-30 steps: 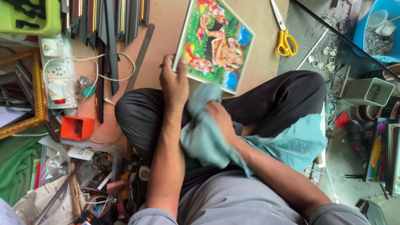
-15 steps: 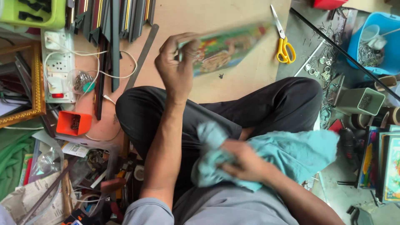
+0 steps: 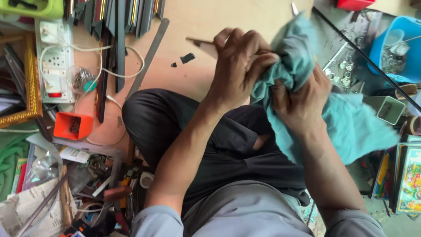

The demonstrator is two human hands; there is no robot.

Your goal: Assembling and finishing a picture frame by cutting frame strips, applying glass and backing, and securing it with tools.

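Two hands are seen, a left hand (image 3: 239,66) and a right hand (image 3: 300,103), and one teal cloth (image 3: 346,123) is bunched between them. One orange tray (image 3: 72,125) is counted at the left edge, one white power strip (image 3: 55,61) at the upper left, and one gilt picture frame (image 3: 30,87) beside it. One blue tub (image 3: 401,44) is found at the upper right, and one small grey box (image 3: 390,109) below it. The dark frame mouldings (image 3: 118,30) at the top overlap too much to be counted.

soft, even daylight, faint shadows, no glare; slight motion blur; edges mildly stretched by the wide lens.
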